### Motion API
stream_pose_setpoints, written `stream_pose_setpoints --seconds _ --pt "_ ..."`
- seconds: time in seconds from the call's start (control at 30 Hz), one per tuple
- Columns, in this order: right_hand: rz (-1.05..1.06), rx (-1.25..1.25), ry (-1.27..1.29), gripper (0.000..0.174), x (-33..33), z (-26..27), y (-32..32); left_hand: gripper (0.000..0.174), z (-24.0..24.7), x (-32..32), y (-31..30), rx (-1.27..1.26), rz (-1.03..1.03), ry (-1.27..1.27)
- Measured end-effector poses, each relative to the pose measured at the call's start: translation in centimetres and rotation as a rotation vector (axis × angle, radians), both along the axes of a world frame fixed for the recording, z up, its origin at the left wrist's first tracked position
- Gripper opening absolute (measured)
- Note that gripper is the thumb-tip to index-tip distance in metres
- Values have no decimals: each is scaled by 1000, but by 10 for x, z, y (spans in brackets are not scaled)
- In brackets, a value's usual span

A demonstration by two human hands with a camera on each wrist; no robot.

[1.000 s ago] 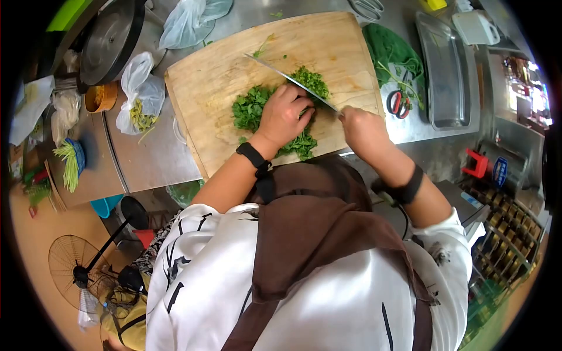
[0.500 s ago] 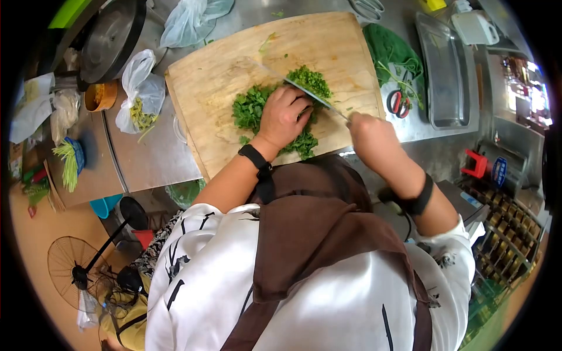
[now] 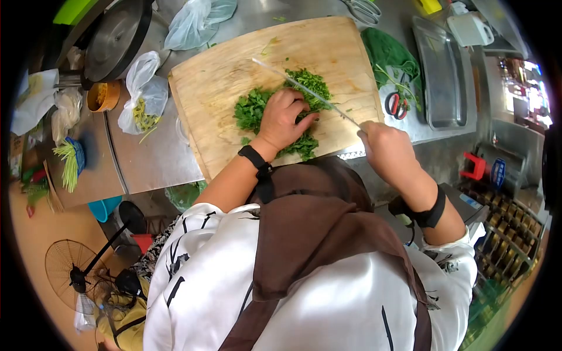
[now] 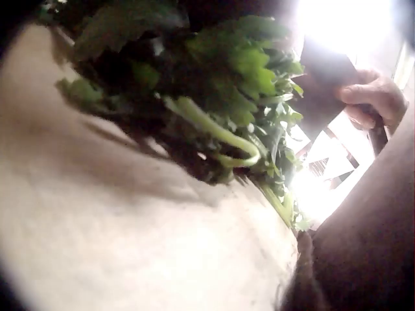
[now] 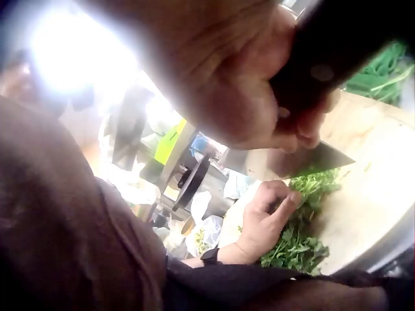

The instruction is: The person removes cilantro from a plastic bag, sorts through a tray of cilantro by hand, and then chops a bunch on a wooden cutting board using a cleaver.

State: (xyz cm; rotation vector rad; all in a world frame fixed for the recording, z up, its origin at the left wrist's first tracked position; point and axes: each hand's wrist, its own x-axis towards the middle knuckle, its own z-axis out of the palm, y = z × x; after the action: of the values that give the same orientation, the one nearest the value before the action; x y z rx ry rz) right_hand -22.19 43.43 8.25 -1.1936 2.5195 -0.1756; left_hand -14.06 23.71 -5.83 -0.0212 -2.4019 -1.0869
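Observation:
A bunch of leafy green herbs (image 3: 249, 110) lies on the wooden cutting board (image 3: 216, 73). My left hand (image 3: 281, 120) holds the bunch down, its fingers bent over the leaves and the thumb out to the right. In my right hand (image 3: 389, 147) is a knife (image 3: 319, 97), its long blade slanting up and left, just past my left fingertips. The right wrist view shows the fingers wrapped round the dark knife handle (image 5: 318, 65). Beyond the blade sits a pile of finely chopped herbs (image 3: 305, 77). Leaves and a bent stem (image 4: 214, 129) fill the left wrist view.
Right of the board are red-handled scissors (image 3: 397, 105), a green mesh bag (image 3: 383, 50) and a metal tray (image 3: 434, 120). On the left stand plastic bags (image 3: 140, 82), an orange container (image 3: 104, 96) and a large lidded pot (image 3: 117, 41).
My right hand has drawn back right and toward my body with the knife. My left hand stays on the herbs, its thumb now spread further out.

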Motion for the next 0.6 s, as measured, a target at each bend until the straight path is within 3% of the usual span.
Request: stream_pose_setpoints --seconds 0.13,0.3,0.4,0.5,0.6 --pt "14 107 -15 6 3 -3 1 15 -7 -2 -2 -19 19 17" --pt "44 -40 54 4 -11 -70 -30 15 -4 -1 0 -26 42 -26" --pt "48 -102 70 5 -16 -82 -32 14 7 4 0 -151 77 -81" --pt "13 -186 55 6 -17 -67 -21 14 2 4 -2 -105 72 -50" --pt "19 -98 48 6 -7 -26 -7 15 -3 7 0 -37 72 -39"
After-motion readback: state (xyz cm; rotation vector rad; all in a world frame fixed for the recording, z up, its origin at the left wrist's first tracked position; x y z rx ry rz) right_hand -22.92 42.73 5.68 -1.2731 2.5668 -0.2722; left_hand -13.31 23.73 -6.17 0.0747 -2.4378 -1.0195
